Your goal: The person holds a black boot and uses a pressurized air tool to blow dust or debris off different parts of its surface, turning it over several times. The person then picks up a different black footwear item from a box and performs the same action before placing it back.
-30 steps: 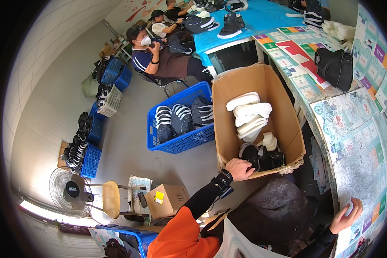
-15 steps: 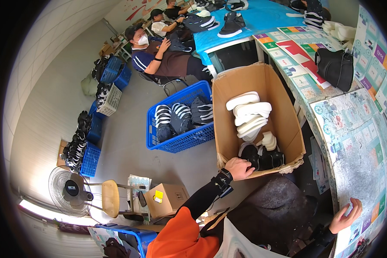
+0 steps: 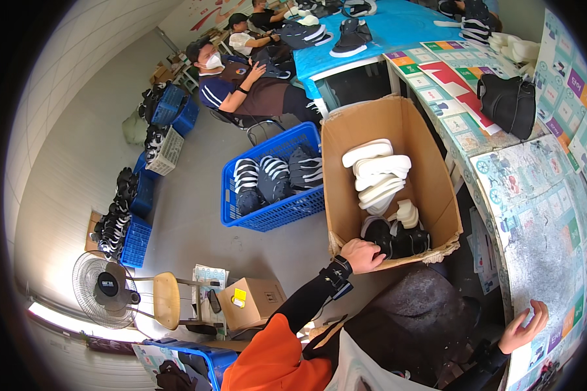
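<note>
My left hand (image 3: 363, 256) is closed over the near rim of a tall cardboard box (image 3: 389, 111), fingers curled inward beside a black shoe (image 3: 378, 233). A second dark shoe (image 3: 412, 241) lies right of it at the box's near end; whether my fingertips touch either is hidden. Several white foam soles (image 3: 378, 173) are piled further in. My right hand (image 3: 525, 326) rests at the edge of the paper-covered table (image 3: 548, 228), its fingers apart and holding nothing. A black shoe upper (image 3: 507, 104) sits farther back on that table.
Left of the box, a blue basket (image 3: 274, 218) holds several black-and-white shoes. A seated co-worker (image 3: 225, 85) handles a dark shoe beside a blue-covered table (image 3: 398, 29). A fan (image 3: 107, 287), a chair (image 3: 167, 300) and a smaller carton (image 3: 254, 303) stand at lower left.
Both my hands keep their places. The masked co-worker's head and hands have shifted slightly.
</note>
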The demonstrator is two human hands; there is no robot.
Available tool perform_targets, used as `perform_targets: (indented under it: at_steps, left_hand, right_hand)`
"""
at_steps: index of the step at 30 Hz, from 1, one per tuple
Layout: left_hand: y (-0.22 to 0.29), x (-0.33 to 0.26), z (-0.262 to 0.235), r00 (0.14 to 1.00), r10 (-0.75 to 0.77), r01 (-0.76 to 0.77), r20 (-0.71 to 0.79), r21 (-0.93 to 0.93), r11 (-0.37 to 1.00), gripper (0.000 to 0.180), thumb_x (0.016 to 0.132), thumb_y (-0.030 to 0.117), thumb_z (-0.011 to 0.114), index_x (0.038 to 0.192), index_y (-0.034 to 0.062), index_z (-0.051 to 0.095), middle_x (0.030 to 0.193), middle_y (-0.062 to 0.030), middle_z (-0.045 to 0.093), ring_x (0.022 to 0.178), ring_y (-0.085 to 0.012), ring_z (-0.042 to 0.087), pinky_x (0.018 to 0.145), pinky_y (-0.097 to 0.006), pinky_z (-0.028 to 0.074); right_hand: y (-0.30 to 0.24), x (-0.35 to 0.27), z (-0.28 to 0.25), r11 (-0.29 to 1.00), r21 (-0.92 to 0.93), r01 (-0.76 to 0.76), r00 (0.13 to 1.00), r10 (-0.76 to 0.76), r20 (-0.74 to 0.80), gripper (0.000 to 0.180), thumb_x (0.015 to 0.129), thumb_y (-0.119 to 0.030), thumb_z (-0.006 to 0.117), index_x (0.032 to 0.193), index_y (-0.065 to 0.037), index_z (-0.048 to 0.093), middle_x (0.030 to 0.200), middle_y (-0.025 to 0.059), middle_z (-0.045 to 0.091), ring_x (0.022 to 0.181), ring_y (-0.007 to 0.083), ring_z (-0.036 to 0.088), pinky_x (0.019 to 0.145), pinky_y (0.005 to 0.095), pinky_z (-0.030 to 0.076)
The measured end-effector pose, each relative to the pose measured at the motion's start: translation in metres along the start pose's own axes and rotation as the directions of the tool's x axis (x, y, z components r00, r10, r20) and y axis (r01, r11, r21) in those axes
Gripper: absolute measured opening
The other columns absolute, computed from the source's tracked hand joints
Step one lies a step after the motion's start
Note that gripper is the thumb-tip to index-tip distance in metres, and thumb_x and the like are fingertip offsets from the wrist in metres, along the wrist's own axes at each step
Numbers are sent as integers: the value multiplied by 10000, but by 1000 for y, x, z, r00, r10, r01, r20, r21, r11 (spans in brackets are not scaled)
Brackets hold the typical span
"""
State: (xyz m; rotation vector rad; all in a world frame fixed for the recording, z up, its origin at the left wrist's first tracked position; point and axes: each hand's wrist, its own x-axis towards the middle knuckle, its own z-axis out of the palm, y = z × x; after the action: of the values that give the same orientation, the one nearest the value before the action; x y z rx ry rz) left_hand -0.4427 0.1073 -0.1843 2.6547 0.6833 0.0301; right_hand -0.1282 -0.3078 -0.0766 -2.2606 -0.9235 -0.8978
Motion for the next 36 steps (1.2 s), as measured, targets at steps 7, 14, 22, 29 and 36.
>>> perform_targets:
  at_steps: [7,14,22,29,36]
  left_hand:
    - [-3,1,1,1000,4,-4,12,-7,1000,390,1004,384,616,854,47,742,846,-135,748,834,-379,721,760,-508,577]
    - [-3,1,1,1000,3,-3,14,-7,1000,391,1004,385,617,859,45,744,840,-138,747,830,-381,721,760,-504,577]
    - [-2,0,1,1000,1,-1,17,-2,1000,391,1009,394,609,872,56,748,852,-129,752,844,-382,721,762,-509,575]
    - [-1,1,-2,999,-14,14,42,3,1000,397,1012,397,604,878,52,747,863,-135,752,855,-384,721,773,-510,576]
    - [-2,1,0,998,-21,21,53,13,1000,391,1011,397,606,899,54,756,880,-132,761,868,-375,728,786,-502,581]
  right_hand:
    - [-1,1,0,1000,-3,-3,1000,3,5,177,1004,-55,566,1111,29,679,1175,187,663,1135,366,609,1006,497,463]
    - [-7,5,-2,1000,7,12,1000,-12,-10,171,996,-30,564,1114,42,665,1144,187,652,1104,370,603,999,480,453]
    - [-6,4,-1,1000,22,2,1000,-2,-7,167,994,-40,567,1107,32,665,1139,180,655,1100,366,605,1005,477,450]
    - [-6,4,-2,1000,21,-4,1000,4,0,168,995,-48,566,1106,30,665,1140,180,654,1105,365,603,1004,477,450]
    - [-9,5,-2,1000,19,-10,1000,10,-5,173,983,-40,566,1108,30,663,1147,183,651,1106,369,601,1011,476,447]
